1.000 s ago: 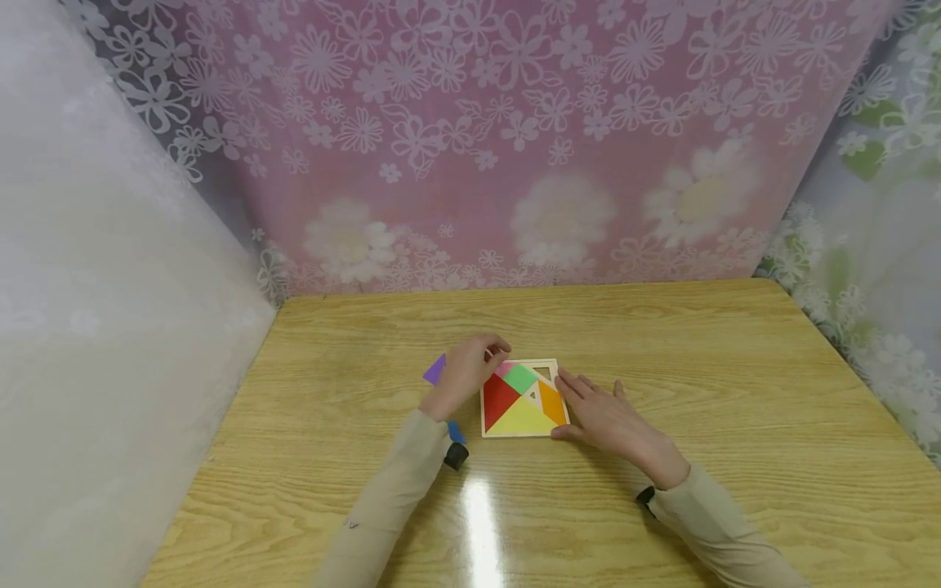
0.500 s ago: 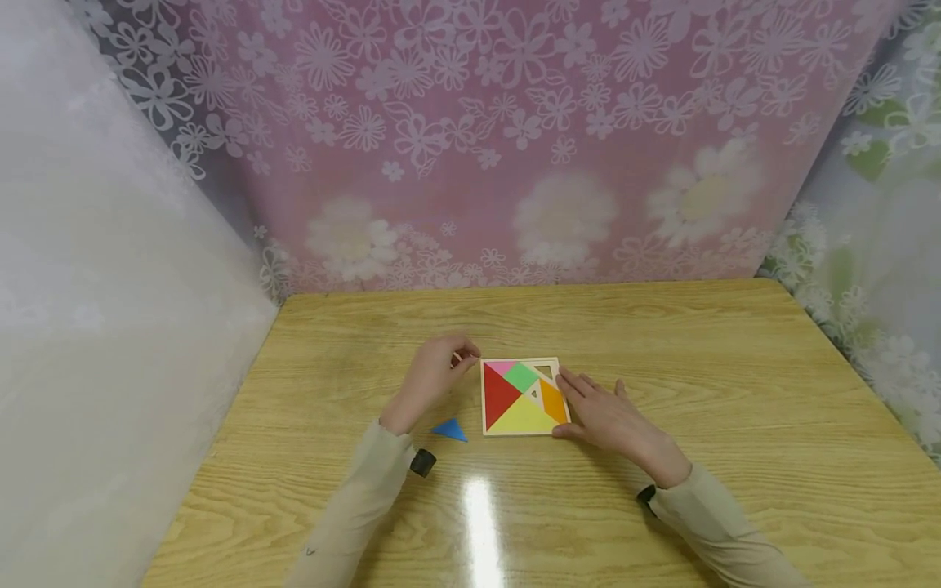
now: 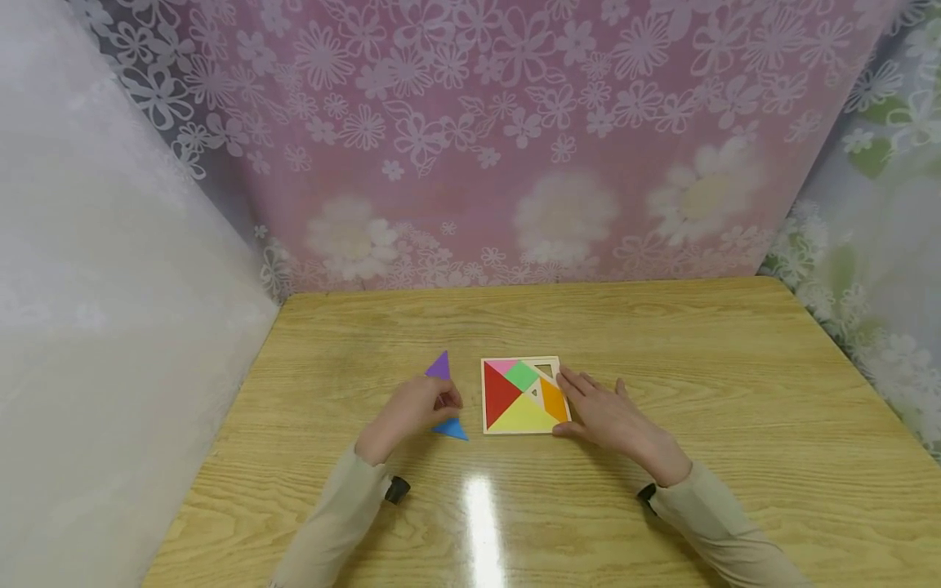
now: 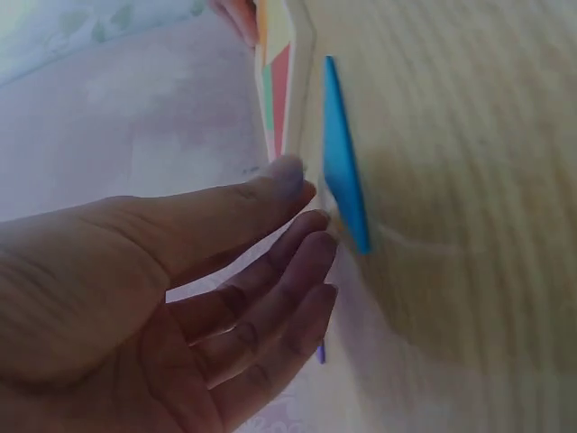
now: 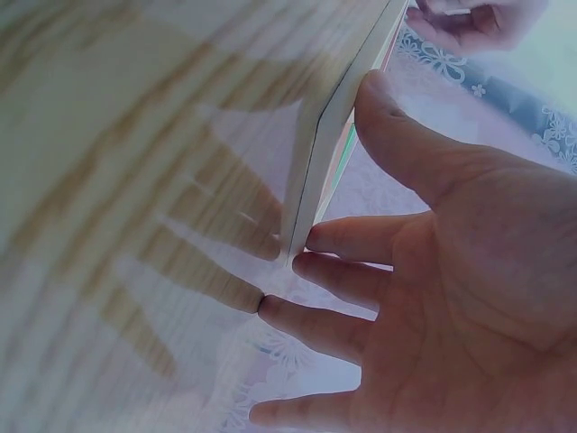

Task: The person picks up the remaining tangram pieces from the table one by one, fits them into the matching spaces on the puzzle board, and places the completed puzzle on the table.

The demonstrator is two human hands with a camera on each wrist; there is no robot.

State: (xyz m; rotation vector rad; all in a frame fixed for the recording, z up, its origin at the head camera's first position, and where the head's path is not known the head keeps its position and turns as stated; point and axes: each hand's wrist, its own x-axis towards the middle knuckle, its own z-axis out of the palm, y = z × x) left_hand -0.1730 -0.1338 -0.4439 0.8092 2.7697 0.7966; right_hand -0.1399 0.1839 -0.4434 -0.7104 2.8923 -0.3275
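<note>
A wooden tangram tray [image 3: 515, 434] lies on the table, holding a red triangle [image 3: 500, 396], a yellow triangle [image 3: 525, 418], an orange parallelogram [image 3: 553, 400], a green square [image 3: 521, 376] and a pink piece [image 3: 501, 366]. Bare wood with small cut-outs shows at its upper right. Left of the tray, my left hand [image 3: 410, 408] hovers over a blue triangle [image 3: 452, 430], its fingers loosely bent and nothing between them in the left wrist view. A purple triangle [image 3: 439, 366] lies just beyond that hand, partly covered. My right hand [image 3: 613, 420] rests extended fingers and thumb against the tray's right edge.
The wood-grain table [image 3: 662, 343] reaches back to a pink flowered curtain [image 3: 470, 163]. A pale sheet [image 3: 132, 286] hangs along the left side and a flowered one [image 3: 875, 269] on the right.
My left hand has moved from the tray's upper left corner, leftward and then toward me, over the blue triangle. The purple triangle shows again beyond it. My right hand stays at the tray.
</note>
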